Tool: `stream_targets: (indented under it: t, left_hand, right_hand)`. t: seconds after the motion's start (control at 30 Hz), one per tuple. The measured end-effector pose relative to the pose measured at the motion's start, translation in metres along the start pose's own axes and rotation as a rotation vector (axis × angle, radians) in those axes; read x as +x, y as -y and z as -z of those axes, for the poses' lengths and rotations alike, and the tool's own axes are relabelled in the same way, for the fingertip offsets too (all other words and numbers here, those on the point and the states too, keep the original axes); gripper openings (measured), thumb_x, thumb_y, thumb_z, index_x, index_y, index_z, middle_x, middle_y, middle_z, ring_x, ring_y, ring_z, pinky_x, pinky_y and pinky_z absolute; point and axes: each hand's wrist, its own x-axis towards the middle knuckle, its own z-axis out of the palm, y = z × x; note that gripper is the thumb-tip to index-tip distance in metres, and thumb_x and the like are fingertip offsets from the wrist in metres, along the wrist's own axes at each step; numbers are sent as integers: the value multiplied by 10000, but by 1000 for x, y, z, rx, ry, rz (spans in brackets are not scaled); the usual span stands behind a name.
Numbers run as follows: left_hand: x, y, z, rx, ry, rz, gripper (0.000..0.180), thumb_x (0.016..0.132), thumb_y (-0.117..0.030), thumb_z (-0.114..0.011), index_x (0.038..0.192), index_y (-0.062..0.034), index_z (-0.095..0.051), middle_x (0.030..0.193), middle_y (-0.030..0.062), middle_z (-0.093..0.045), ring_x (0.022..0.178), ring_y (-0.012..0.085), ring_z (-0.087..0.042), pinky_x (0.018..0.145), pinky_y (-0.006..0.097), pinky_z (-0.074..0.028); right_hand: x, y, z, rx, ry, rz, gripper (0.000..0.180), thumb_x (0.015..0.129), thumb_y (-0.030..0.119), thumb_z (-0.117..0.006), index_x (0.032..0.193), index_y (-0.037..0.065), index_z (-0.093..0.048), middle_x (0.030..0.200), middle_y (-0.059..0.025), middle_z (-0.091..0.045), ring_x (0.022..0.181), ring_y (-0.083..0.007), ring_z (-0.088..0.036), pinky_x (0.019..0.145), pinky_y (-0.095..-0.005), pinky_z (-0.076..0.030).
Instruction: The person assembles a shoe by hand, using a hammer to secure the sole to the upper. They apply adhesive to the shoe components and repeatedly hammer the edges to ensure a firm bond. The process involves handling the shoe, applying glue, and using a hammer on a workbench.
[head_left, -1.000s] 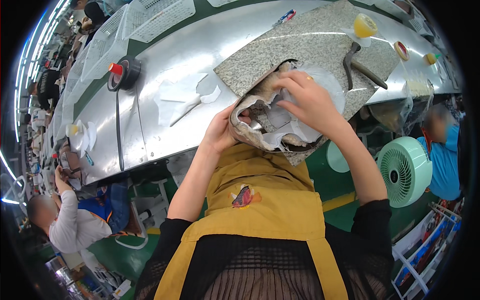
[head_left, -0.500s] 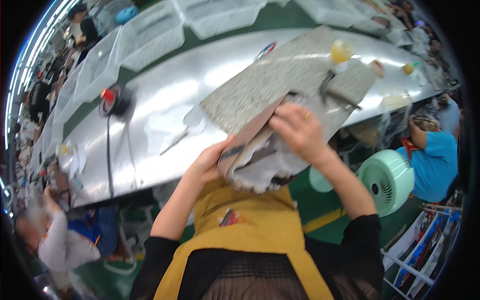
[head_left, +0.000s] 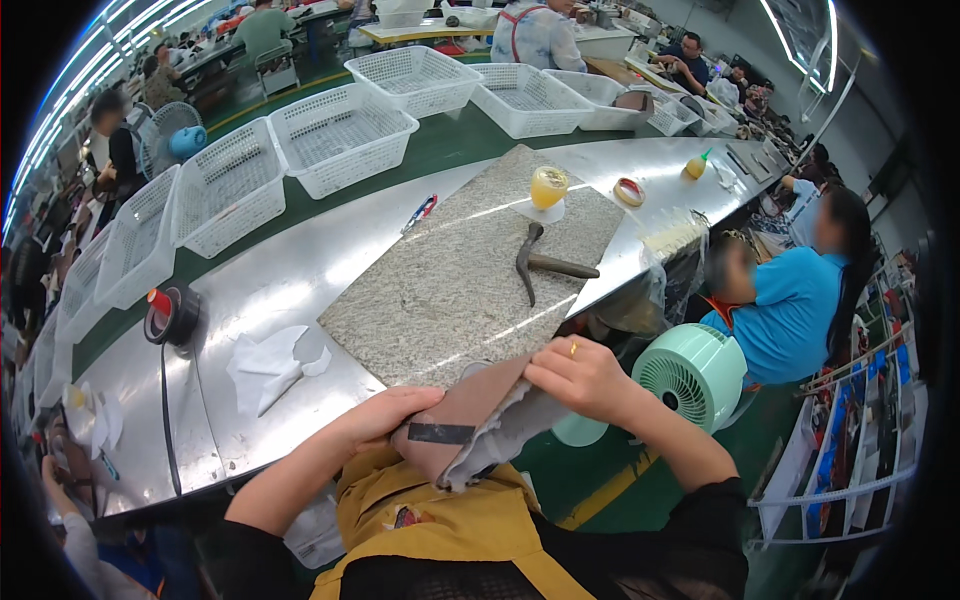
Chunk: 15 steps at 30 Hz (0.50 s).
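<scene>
Between my hands, close to my yellow apron, is a brown leather-like piece with a black strip and a crumpled pale lining. It looks like part of a bag, though its full shape is hidden. Its left edge is gripped by my left hand, fingers lying over the top. At the upper right corner, my right hand pinches the edge between thumb and fingers. Just beyond the piece lies a grey speckled stone slab. A hammer with a dark curved head rests on it, near a jar of yellow liquid.
The slab sits on a metal table with white scraps, a black corded pot and a tape roll. White plastic baskets line the far side. At right are a green fan and a co-worker in blue.
My right hand has shifted from the piece's pale inner side to its upper corner. The piece is turned, showing more brown face, and sits lower in view. The view has tilted up.
</scene>
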Motion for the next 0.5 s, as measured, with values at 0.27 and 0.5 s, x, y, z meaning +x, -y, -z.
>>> stream_targets:
  t: [0.27,0.5]
  left_hand:
    - [27,4,-32,542,192,-34,327,974,-304,-494,1034,-9,-621,930,-27,-597,855,50,-521,771,214,-431]
    - [35,9,-89,1025,212,-296,284,960,-262,-496,1077,-30,-611,850,110,-632,802,165,-586,746,296,-455]
  right_hand:
    - [-48,43,73,600,169,-517,162,824,180,-674,957,88,-666,804,-40,-645,733,-193,-624,634,-293,-487]
    - [-51,55,14,953,198,-711,324,918,330,-535,1080,61,-615,1051,-138,-634,1001,-298,-582,844,-372,-454]
